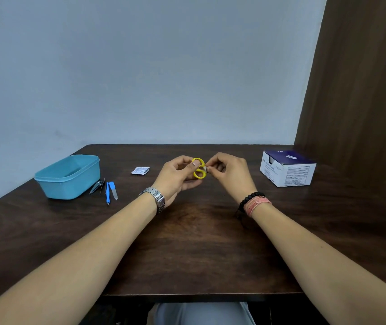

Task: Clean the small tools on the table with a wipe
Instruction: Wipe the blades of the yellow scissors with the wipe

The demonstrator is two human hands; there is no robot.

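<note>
Yellow plastic-handled small scissors [198, 168] sat above the dark wooden table [187, 242], gripped in our left hand [175, 177]. Our right hand [228, 173] pinched a small white wipe [205, 169] against their handle. Steel nail clippers [96, 186] and a blue-handled nail file [113, 190] lay beside the light blue plastic tub [67, 177].

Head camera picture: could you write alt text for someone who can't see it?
Over a dark wooden table, a person's left hand holds yellow-handled scissors while the right hand pinches a small wipe against them. A blue tub, small tools and a torn sachet lie left; a wipe box sits right.
</note>
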